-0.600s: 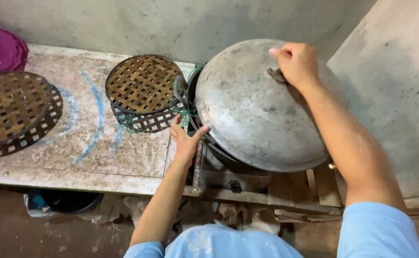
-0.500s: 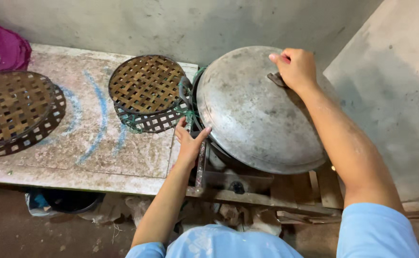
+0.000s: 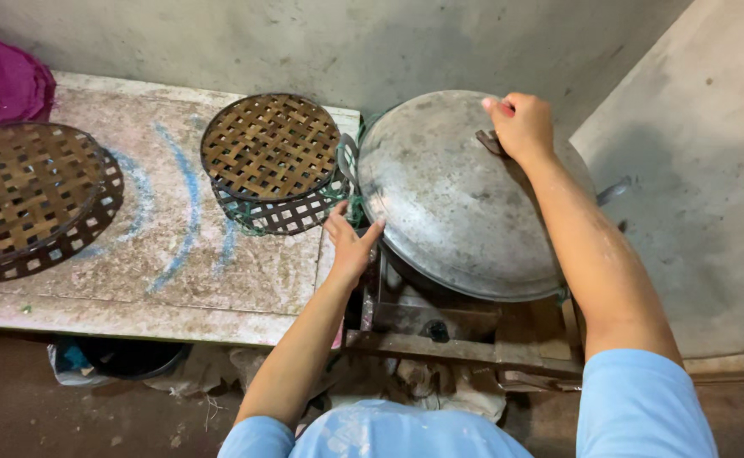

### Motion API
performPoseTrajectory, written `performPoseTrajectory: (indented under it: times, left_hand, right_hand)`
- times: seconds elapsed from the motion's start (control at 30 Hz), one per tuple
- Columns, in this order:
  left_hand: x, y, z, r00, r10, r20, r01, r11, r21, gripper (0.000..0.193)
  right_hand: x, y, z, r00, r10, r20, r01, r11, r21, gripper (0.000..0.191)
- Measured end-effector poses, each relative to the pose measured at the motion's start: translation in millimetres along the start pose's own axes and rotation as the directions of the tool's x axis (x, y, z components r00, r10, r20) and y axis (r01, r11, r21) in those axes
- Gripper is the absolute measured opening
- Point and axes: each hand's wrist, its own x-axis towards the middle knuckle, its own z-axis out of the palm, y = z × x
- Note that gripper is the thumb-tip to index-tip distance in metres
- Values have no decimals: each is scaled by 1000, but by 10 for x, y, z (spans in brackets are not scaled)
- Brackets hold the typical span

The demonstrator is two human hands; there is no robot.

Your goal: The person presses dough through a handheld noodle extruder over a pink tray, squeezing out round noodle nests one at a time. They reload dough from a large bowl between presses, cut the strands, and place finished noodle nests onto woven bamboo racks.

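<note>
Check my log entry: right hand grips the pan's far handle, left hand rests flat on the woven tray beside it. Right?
Not quite. In the head view the left hand is at the pan near rim, not on the woven tray. The right hand does grip the far handle.

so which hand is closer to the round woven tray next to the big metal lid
Left. The left hand rests at the metal lid's near left edge, just beside the woven tray. The right hand grips the lid's handle at its far side, away from the tray.

Person is wearing a light blue short-sleeved shirt showing whitish smudges at the chest; forearms and both hands are showing bare.
</note>
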Motion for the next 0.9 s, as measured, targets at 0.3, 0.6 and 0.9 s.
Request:
performPoseTrajectory:
  times: [0.3,0.6,0.9]
  left_hand:
    - [218,-378,-702,984,76,164,-50,985,-163,79]
    - [207,-2215,-3542,999,-7,-50,14,991,134,41]
    - [-652,-2939,-4378,977,165,-137,-150,982,113,35]
  right_hand:
    - [-166,-560,361,999,12,-29,-16,990,-140,40]
    - [-2683,-1817,1321,838,-134,-529,305,919,251,36]
    - [-4881,-2250,2305,639,150,754,-385,912,144,45]
